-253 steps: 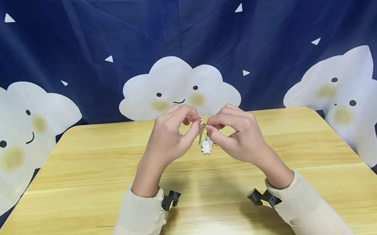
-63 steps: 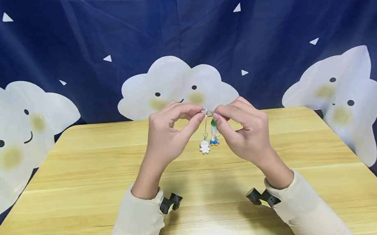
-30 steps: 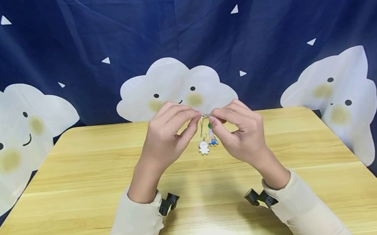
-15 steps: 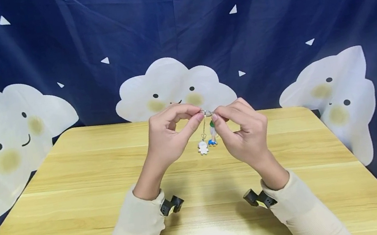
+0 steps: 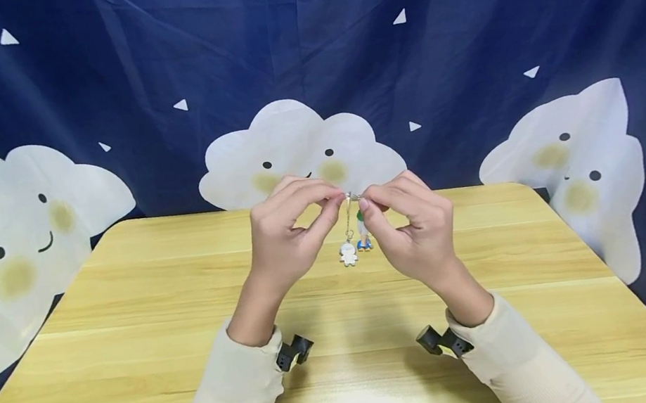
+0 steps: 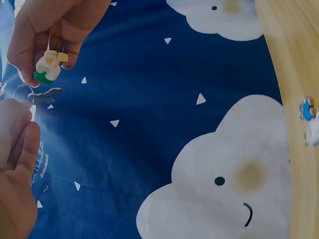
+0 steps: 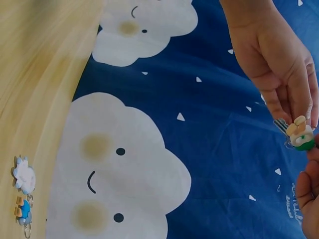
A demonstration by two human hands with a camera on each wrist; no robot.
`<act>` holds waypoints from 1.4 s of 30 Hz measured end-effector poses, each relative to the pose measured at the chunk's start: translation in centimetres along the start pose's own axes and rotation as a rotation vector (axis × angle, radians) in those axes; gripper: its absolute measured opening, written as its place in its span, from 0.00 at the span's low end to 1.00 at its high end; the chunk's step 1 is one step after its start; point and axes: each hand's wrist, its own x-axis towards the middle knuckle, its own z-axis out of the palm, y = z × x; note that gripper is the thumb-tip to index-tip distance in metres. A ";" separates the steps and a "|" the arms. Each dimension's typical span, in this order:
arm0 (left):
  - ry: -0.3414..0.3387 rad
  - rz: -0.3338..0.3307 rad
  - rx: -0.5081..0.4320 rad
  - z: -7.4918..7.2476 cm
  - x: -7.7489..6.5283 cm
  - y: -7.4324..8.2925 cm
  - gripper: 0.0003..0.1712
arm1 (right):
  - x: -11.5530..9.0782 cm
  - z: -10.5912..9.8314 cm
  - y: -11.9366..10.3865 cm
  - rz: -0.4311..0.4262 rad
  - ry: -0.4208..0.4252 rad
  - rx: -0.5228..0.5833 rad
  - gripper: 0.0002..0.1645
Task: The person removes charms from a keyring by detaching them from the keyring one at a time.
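Observation:
My left hand [image 5: 295,227] and right hand [image 5: 413,222] meet above the table, thumb and finger of each pinching small silver rings [image 6: 22,87] between them. A short metal clasp [image 6: 46,94] dangles from the ring at my left fingertips. Just below the right fingertips hangs a small figure charm with a green top and a whitish body [image 6: 48,68]. Further down, over the table in both wrist views, are a white figure charm [image 7: 25,177] and a blue one [image 7: 23,210] with a small ring. How the rings link is hidden by the fingertips.
A pale wooden table [image 5: 346,340] spreads under both hands. Behind it hangs a dark blue curtain [image 5: 244,36] printed with white clouds and triangles. Each sleeve cuff carries a small black camera, such as the left wrist camera [image 5: 295,352].
Both hands tilt and shift slightly over the last seconds, their fingertips now a little further left than half a second ago. The rings between them turn; the white and blue charms stay in place.

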 end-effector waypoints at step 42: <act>0.019 0.053 0.017 0.0 0.1 0.2 0.04 | 0.0 0.0 -0.1 -0.007 0.000 0.021 0.10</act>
